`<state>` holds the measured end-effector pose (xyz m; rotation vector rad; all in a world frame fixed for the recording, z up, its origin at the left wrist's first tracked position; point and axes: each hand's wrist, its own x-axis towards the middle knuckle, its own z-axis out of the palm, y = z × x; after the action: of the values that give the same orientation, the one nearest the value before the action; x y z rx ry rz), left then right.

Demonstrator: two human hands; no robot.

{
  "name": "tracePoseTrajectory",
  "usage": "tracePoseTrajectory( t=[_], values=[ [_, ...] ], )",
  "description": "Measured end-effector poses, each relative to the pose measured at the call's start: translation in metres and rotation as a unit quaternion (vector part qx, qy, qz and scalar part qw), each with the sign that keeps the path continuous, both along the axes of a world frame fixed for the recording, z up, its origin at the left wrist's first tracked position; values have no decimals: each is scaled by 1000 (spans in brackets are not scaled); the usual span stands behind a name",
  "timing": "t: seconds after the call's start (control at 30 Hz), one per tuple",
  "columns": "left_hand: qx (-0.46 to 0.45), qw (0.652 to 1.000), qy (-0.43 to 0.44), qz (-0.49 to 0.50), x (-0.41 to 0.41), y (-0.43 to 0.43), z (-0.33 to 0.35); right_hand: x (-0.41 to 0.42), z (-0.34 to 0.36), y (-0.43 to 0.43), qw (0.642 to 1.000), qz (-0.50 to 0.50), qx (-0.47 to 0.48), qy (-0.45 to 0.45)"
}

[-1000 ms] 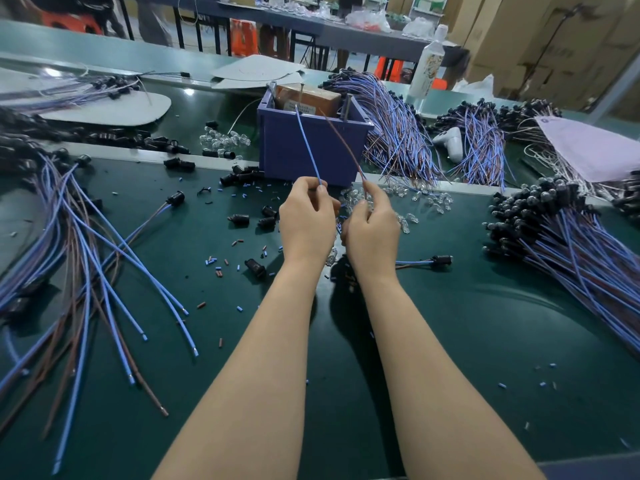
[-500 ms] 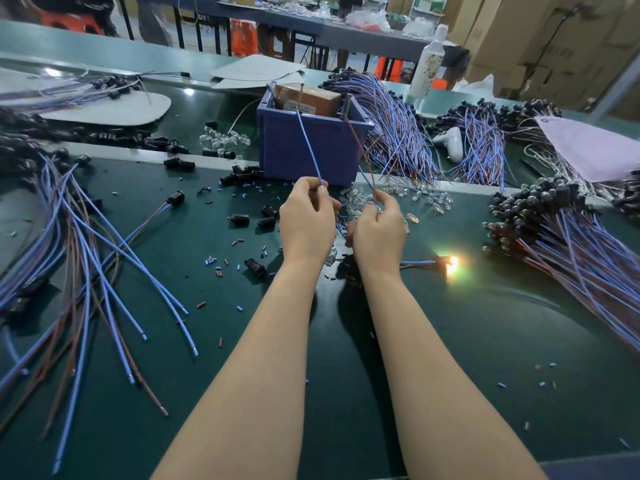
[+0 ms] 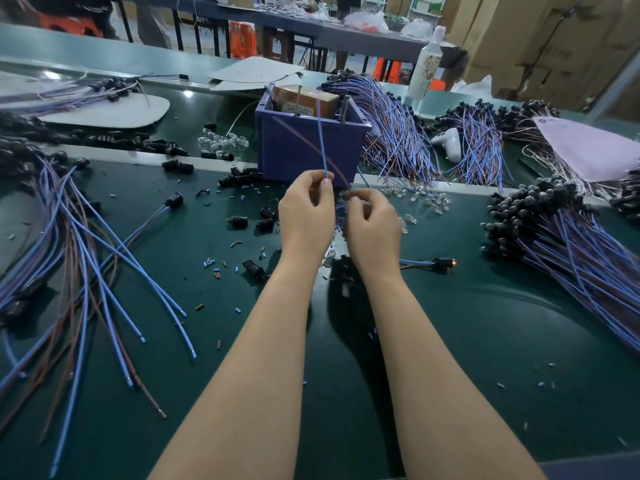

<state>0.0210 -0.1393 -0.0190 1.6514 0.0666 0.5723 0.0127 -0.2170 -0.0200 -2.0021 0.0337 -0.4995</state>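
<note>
Risk: a slack pinch lets a lead slip, or the two tips touch and short. The black lamp socket (image 3: 443, 264) on the green mat (image 3: 485, 341) beside the right wrist glows faintly. Pose: left hand (image 3: 306, 216) pinches thin blue wire (image 3: 321, 140). The right hand (image 3: 374, 226), fingers curled, seems to pinch thin brown wire (image 3: 308, 147). Both wires rise to the purple plastic bin (image 3: 346, 147) beyond.

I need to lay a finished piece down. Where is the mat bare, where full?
Bare mat lies between right forearm and the right wire bundle, below the lit socket. A strip runs between left forearm and loose wires. Crowded: sockets and bulbs around left hand pinching the blue wire and right hand pinching the brown wire.
</note>
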Motion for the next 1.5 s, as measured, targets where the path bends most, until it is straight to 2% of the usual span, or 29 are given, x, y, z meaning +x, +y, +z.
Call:
tracePoseTrajectory(
  t=[0.13, 0.23, 0.3, 0.4, 0.47, 0.5, 0.53, 0.6, 0.67, 0.7, 0.77, 0.83, 0.9, 0.97, 1.03, 1.07, 1.2, 1.3, 1.4, 1.5],
  values=[
    [-118, 991, -30, -59, -3, -1, 17, -5, 17, -2, 993, 64, -87, -46],
    [-91, 989, -71, -88, -7, -9, 37, -5, 33, -13, 986, 97, -119, -62],
    [-45, 988, -99, -108, -9, -19, 53, -5, 44, -26, 983, 75, -144, -86],
    [73, 989, -112, -64, -13, -43, 73, -11, 64, -57, 985, -5, -79, -151],
    [118, 990, -36, -67, -17, -65, 77, -18, 79, -82, 979, -49, 25, -196],
    [103, 986, 39, -126, -20, -80, 78, -21, 85, -95, 969, -67, 94, -218],
    [47, 969, 122, -210, -23, -97, 78, -23, 90, -107, 954, -77, 174, -233],
    [-146, 894, 228, -358, -27, -132, 80, -32, 95, -133, 916, -93, 303, -247],
    [-330, 824, 215, -406, -25, -163, 84, -44, 90, -160, 903, -152, 316, -247],
    [-372, 813, 191, -406, -22, -177, 86, -50, 83, -174, 905, -197, 292, -239],
    [-360, 829, 153, -399, -15, -208, 87, -62, 67, -201, 901, -279, 264, -200],
    [-305, 849, 157, -401, -15, -242, 84, -70, 50, -227, 879, -323, 319, -146],
    [-277, 844, 204, -412, -19, -272, 73, -77, 38, -247, 825, -313, 461, -96],
    [-258, 827, 265, -423, -20, -295, 55, -83, 27, -260, 747, -274, 599, -94],
    [-206, 825, 310, -426, -19, -312, 35, -86, 16, -269, 686, -245, 677, -106],
    [-189, 829, 320, -418, -19, -317, 26, -85, 10, -272, 672, -242, 692, -107],
    [-176, 856, 307, -378, -15, -320, 10, -75, 3, -272, 672, -257, 686, -108],
    [-66, 883, 293, -360, -7, -310, 1, -72, 5, -265, 685, -263, 672, -98],
    [9, 908, 251, -335, -5, -286, 2, -68, 7, -249, 707, -266, 649, -88],
    [-9, 935, 197, -296, -5, -247, 16, -55, 14, -218, 750, -238, 613, -74]
  ],
)
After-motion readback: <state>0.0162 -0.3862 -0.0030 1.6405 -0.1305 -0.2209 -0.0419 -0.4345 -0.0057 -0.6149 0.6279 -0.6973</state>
